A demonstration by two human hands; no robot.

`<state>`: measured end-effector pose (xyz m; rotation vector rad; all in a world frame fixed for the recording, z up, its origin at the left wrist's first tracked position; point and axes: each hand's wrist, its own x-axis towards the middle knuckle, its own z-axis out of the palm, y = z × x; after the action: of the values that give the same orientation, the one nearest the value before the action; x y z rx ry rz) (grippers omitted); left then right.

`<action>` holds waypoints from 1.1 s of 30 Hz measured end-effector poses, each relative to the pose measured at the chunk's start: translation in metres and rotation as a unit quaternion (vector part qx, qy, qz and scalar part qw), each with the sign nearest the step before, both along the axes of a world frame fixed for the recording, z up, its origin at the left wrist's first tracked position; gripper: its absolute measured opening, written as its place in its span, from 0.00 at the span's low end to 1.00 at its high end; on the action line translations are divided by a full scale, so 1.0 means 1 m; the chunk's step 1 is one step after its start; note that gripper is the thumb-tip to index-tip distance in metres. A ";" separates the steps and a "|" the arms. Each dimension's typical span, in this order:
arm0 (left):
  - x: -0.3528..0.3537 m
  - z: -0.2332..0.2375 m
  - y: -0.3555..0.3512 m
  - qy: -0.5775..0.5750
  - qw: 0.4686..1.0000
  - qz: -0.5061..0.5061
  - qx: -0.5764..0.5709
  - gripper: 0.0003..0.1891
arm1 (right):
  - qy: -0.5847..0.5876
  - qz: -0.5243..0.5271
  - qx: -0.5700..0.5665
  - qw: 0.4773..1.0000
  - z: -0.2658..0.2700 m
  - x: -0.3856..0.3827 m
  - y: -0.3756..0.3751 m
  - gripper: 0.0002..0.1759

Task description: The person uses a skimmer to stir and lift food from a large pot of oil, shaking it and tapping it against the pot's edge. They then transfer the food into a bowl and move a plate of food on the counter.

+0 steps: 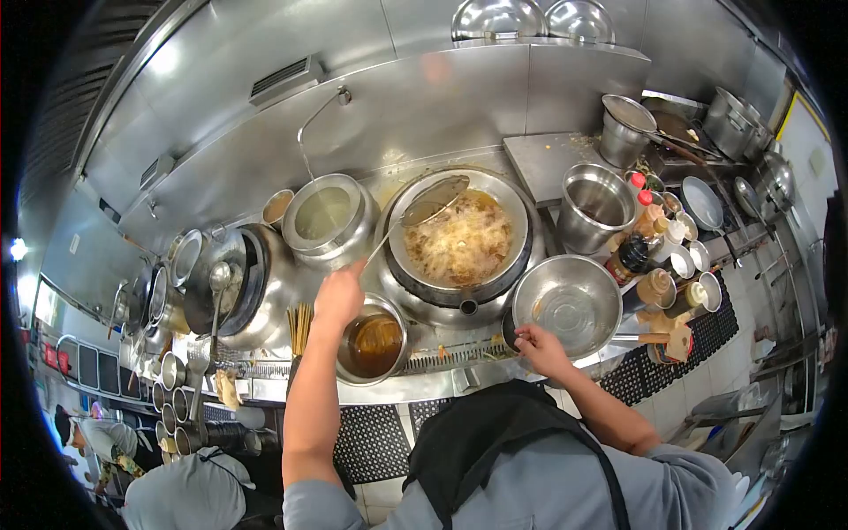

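Note:
My left hand (341, 299) is closed round the long handle of a wire skimmer (433, 201). The skimmer's round mesh head is over the back left of a wok (521, 256) of bubbling, foaming oil with food frying in it. A steel bowl (579, 309) stands to the right of the wok, a little wet inside. At its near left rim is my right hand (541, 352), fingers curled and apparently pinching the edge. Below my left forearm, a steel pot (397, 350) holds brown liquid.
Sauce bottles (632, 252) and small containers crowd the right side. A tall steel pot (598, 208) stands behind the bowl. Left are a lidded-looking pot (329, 216), skewers (300, 329) and a wok with a ladle (219, 278). Another person (187, 495) is at lower left.

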<state>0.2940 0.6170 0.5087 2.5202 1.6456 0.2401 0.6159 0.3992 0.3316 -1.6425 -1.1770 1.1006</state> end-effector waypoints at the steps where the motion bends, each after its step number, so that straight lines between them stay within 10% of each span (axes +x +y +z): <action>1: 0.000 -0.001 0.000 -0.005 1.000 -0.002 -0.008 0.28 | -0.014 -0.002 0.003 1.000 0.000 0.001 -0.001 0.17; 18: 0.018 -0.070 0.033 -0.099 0.994 0.045 -0.031 0.23 | -0.041 -0.044 0.008 0.998 -0.013 0.008 -0.018 0.16; 33: 0.130 0.029 0.194 -0.036 0.987 0.073 0.137 0.28 | 0.063 -0.282 0.020 0.957 0.007 0.025 -0.077 0.14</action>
<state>0.4241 0.8114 0.5374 2.5416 1.8852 0.6027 0.6413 0.3221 0.3383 -1.6989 -0.5802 0.7897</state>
